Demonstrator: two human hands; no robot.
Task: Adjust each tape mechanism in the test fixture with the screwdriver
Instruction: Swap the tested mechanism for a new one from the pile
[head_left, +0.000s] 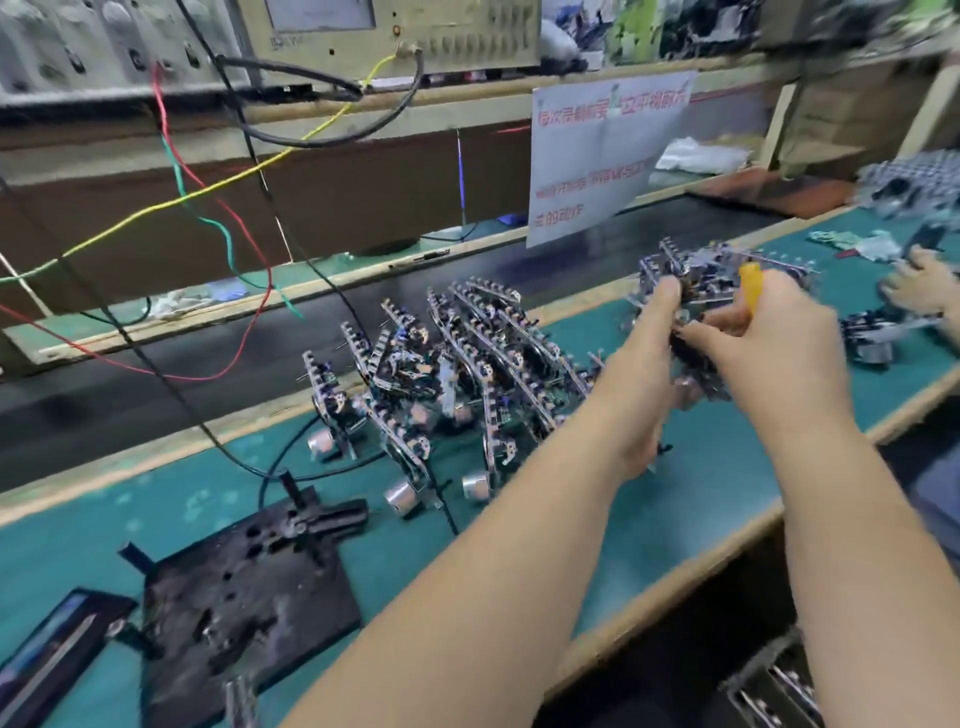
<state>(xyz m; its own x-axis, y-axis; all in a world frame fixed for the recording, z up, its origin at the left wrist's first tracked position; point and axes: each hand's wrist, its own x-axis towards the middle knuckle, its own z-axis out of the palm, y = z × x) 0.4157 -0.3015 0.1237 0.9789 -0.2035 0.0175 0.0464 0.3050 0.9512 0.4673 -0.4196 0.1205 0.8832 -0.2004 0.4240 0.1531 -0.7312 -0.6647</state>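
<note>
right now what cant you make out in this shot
- Screwdriver, head view: only the yellow handle shows; the right hand covers the shaft and tip.
- Tape mechanism held by the left hand: both hands and motion blur hide its details.
- Printed sign: text too blurred to read.
- Another person's hand at the right edge: cut off, and what it holds is blurred.
- Black test fixture: its surface details are unclear.
</note>
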